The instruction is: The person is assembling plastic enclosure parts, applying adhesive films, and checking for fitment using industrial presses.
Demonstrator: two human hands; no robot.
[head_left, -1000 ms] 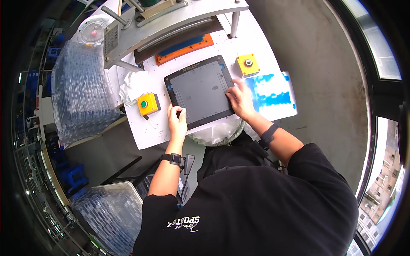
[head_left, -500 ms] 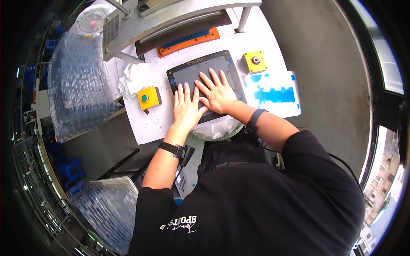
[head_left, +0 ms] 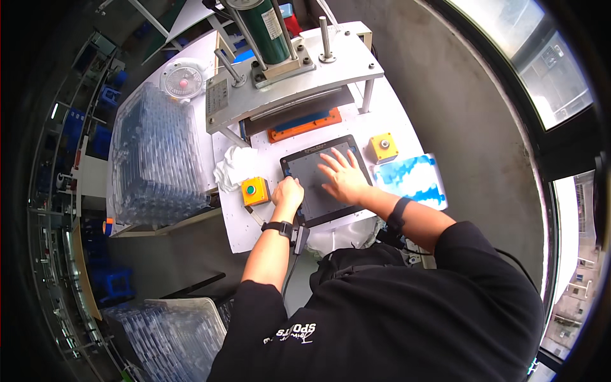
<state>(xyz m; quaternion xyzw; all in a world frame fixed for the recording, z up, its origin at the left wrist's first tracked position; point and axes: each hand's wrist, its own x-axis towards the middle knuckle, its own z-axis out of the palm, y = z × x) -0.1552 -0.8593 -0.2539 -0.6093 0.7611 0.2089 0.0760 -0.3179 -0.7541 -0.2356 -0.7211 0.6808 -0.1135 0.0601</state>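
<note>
So that it is steadied, perhaps, the black plate (head_left: pixel 315 198) on the desk (head_left: pixel 239 233) is overlaid by the right hand (head_left: pixel 347 183), fingers spread; the left hand (head_left: pixel 289 193) is curled at the plate's edge, clamping unclear.

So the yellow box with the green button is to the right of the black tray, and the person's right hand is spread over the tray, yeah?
Not quite: the yellow box with the green button is left of the black tray, as the head view shows. The right hand is spread over the tray.
</note>
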